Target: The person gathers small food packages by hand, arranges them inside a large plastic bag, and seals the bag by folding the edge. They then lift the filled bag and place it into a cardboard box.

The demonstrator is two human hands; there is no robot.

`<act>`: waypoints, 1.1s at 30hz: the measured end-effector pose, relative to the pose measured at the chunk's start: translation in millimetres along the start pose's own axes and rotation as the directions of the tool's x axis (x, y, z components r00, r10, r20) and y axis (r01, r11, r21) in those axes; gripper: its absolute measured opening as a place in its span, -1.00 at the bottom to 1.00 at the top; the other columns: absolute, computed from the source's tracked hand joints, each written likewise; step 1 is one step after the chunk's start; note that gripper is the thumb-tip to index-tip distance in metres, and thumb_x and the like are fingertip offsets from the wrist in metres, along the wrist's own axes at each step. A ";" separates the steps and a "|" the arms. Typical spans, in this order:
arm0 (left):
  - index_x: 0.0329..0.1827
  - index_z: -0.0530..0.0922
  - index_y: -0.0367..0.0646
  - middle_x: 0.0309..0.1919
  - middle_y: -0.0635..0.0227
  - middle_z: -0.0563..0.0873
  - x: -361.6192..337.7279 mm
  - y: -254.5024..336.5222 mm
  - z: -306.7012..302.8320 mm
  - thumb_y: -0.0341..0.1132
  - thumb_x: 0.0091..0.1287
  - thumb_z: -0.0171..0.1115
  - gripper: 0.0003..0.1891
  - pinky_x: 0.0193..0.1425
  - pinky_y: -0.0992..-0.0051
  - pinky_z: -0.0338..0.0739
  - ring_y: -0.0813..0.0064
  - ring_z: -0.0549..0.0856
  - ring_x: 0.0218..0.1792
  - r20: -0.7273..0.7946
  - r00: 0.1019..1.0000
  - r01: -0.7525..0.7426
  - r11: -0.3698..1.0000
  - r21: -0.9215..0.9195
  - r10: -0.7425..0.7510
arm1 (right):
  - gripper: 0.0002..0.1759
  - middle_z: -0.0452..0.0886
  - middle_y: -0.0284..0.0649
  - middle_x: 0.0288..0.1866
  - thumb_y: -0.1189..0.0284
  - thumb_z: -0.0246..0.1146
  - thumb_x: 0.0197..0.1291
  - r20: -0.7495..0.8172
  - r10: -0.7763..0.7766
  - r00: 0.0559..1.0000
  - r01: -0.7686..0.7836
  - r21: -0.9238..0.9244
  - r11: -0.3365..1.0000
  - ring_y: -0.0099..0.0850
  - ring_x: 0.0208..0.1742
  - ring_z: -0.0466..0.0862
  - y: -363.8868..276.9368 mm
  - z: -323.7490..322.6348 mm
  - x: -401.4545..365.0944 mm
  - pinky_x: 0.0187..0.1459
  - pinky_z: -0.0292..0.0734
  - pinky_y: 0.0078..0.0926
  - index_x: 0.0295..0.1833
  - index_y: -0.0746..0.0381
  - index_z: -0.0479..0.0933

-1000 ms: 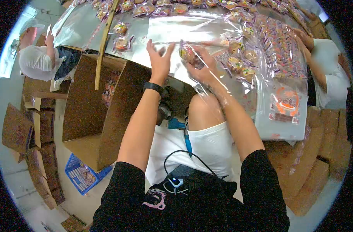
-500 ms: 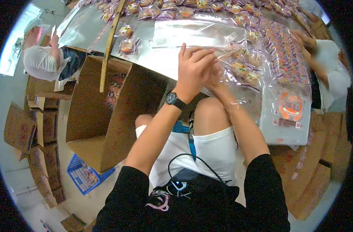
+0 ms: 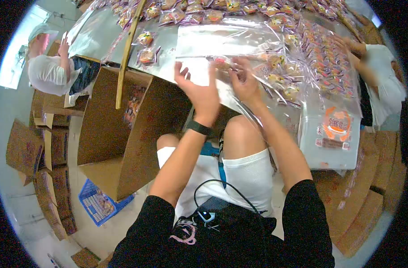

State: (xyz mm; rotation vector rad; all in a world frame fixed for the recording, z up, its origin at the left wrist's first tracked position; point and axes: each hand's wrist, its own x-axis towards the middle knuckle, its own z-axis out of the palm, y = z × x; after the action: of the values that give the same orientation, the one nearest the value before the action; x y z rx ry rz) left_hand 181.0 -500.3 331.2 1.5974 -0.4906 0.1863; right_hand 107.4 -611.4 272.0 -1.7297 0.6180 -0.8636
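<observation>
My left hand (image 3: 200, 96) is raised palm up at the table's front edge, fingers spread with nothing in them. A dark watch band (image 3: 199, 127) circles that wrist. Just right of it, the curled fingers of my right hand (image 3: 247, 85) meet the end of a small wrapped pastry (image 3: 221, 63); motion blurs the grip. Loose clear plastic (image 3: 251, 112) hangs along my right forearm. Beyond my right hand, more wrapped pastries (image 3: 282, 67) lie beneath clear film. A large clear bag with an orange print (image 3: 336, 125) covers the table's right corner.
A wooden stick (image 3: 125, 62) crosses the table's left edge above an open cardboard box (image 3: 103, 120). On the floor stands a blue basket (image 3: 96, 203). Packed pastries (image 3: 326, 62) fill the right side. One person (image 3: 47, 71) is at left, another (image 3: 384, 76) at right.
My hands have come apart: the left moved left and opened, while the right stayed near its place. A wrapped pastry now shows at the right fingertips.
</observation>
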 end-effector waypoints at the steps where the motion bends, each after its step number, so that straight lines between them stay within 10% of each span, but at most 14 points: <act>1: 0.56 0.07 -0.37 0.42 0.00 0.33 12.4 -12.2 -0.2 -0.19 0.30 0.55 -0.04 0.35 0.27 0.45 0.23 0.48 0.29 -0.015 0.985 0.167 0.980 -0.107 -0.170 | -0.52 0.60 -0.11 0.27 0.48 0.36 0.35 -0.010 -0.062 0.998 0.063 0.015 0.998 -0.32 0.13 0.71 3.0 -1.0 -0.4 0.11 0.66 -0.42 0.35 0.25 0.48; 3: 0.58 0.00 -0.43 0.40 -0.10 0.38 28.0 -15.3 -8.7 -0.17 0.35 0.50 -0.02 0.31 0.22 0.54 0.15 0.53 0.31 0.178 0.871 0.484 0.862 -0.152 -0.457 | -0.50 0.62 -0.12 0.26 0.49 0.36 0.34 -0.027 -0.195 0.980 0.196 0.048 0.979 -0.40 0.16 0.67 2.2 -0.5 1.5 0.12 0.63 -0.46 0.36 0.23 0.48; 7: 0.51 0.17 -0.43 0.20 -0.04 0.59 39.1 -44.0 -18.0 -0.27 0.40 0.43 -0.22 -0.06 0.35 0.74 0.25 0.73 0.04 0.460 0.660 0.745 0.593 -0.305 -0.594 | -0.42 0.66 -0.08 0.20 0.28 0.46 0.26 0.163 0.219 0.962 -0.243 0.142 0.960 -0.27 0.19 0.67 -44.0 -11.5 3.7 0.19 0.60 -0.27 0.35 0.18 0.49; 11: 0.36 0.40 -0.37 -0.08 0.18 0.72 38.7 -60.2 -21.7 -0.37 0.42 0.32 -0.49 -0.20 0.41 0.78 0.35 0.80 -0.09 0.407 0.710 0.681 0.707 -0.189 -0.575 | -0.39 0.71 -0.02 0.11 0.20 0.45 0.29 0.209 0.285 0.935 -0.140 -0.523 0.841 -0.09 0.11 0.74 -37.2 -22.9 13.6 0.19 0.62 -0.11 0.33 0.28 0.48; 15: 0.42 0.30 -0.37 -0.02 0.16 0.66 49.2 -66.3 -18.0 -0.35 0.43 0.33 -0.41 -0.14 0.35 0.78 0.27 0.79 -0.06 0.439 0.732 0.640 0.747 -0.181 -0.521 | -0.42 0.67 -0.06 0.19 0.10 0.34 0.40 0.116 0.028 0.993 -0.036 0.070 0.997 -0.27 0.25 0.65 -18.1 -16.6 13.9 0.24 0.55 -0.29 0.26 0.36 0.51; 23: 0.57 0.05 -0.36 0.25 -0.05 0.55 61.5 -59.8 -12.2 -0.17 0.41 0.43 -0.12 0.24 0.26 0.68 0.21 0.68 0.17 0.479 0.790 0.541 0.803 -0.251 -0.383 | -0.60 0.63 -0.24 0.02 0.44 0.22 0.35 -0.058 0.264 0.963 -0.126 0.769 0.627 -0.42 0.08 0.65 -39.1 -1.8 24.6 -0.06 0.65 -0.44 0.26 0.30 0.50; 27: 0.48 0.24 -0.40 -0.02 0.15 0.71 61.8 -63.6 -18.4 -0.16 0.39 0.45 -0.23 0.09 0.50 0.64 0.47 0.71 0.01 0.535 0.721 0.636 0.728 -0.256 -0.441 | -0.59 0.65 -0.16 0.03 0.51 0.38 0.29 -0.100 0.261 0.960 -0.109 0.727 0.678 -0.44 0.00 0.67 -35.7 -6.2 29.6 -0.02 0.64 -0.48 0.23 0.29 0.51; 32: 0.42 0.32 -0.35 -0.10 0.23 0.73 62.4 -74.7 -22.9 -0.16 0.39 0.46 -0.30 -0.11 0.63 0.55 0.60 0.67 -0.04 0.602 0.692 0.606 0.774 -0.184 -0.399 | -0.19 0.65 -0.03 0.12 0.32 0.55 0.13 0.079 0.321 0.944 -0.330 0.165 0.930 -0.25 0.07 0.71 -31.3 -8.3 26.5 0.10 0.64 -0.35 0.42 0.24 0.31; 33: 0.43 0.30 -0.37 -0.07 0.20 0.72 62.3 -77.7 -22.0 -0.15 0.39 0.47 -0.27 -0.09 0.62 0.56 0.58 0.67 -0.03 0.598 0.699 0.591 0.788 -0.172 -0.393 | -0.20 0.64 -0.05 0.15 0.32 0.53 0.16 0.086 0.171 0.982 -0.177 0.061 0.982 -0.30 0.09 0.69 -30.9 -8.4 20.3 0.11 0.62 -0.41 0.44 0.27 0.32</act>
State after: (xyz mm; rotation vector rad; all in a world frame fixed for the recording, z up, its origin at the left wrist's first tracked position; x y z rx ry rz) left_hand 272.8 -489.8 288.2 1.3477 -0.4547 -0.7631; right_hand 112.7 -622.0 308.1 -1.6139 0.6674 -0.6821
